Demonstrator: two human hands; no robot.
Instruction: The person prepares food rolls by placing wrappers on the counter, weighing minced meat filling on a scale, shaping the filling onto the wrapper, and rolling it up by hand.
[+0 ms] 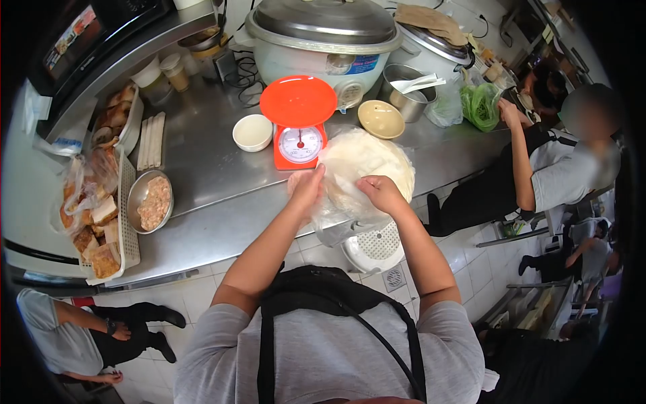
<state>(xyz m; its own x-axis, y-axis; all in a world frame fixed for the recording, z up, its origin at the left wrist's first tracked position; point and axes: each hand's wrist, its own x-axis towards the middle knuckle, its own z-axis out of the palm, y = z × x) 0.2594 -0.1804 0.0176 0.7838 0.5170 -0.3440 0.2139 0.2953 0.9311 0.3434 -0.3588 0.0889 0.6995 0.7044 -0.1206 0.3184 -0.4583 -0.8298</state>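
A stack of thin round pale sheets (377, 158) lies near the counter's front edge, with a clear plastic bag (340, 202) around its near left side. My left hand (308, 187) is closed on the bag at the left of the stack. Over the front of the stack, my right hand (381, 194) pinches the thin plastic. Just behind my left hand stands a red kitchen scale (299, 145) with an empty red pan (298, 99). A small white bowl (253, 132) is left of the scale, a beige bowl (381, 119) right of it.
A metal bowl of minced meat (153, 205) and a white basket (129, 215) with bagged brown and white pieces are on the left. A large cooker (323, 54) and steel pot (407, 94) stand behind. A co-worker (538, 161) holds a green bag (481, 106) at right. Other people stand around.
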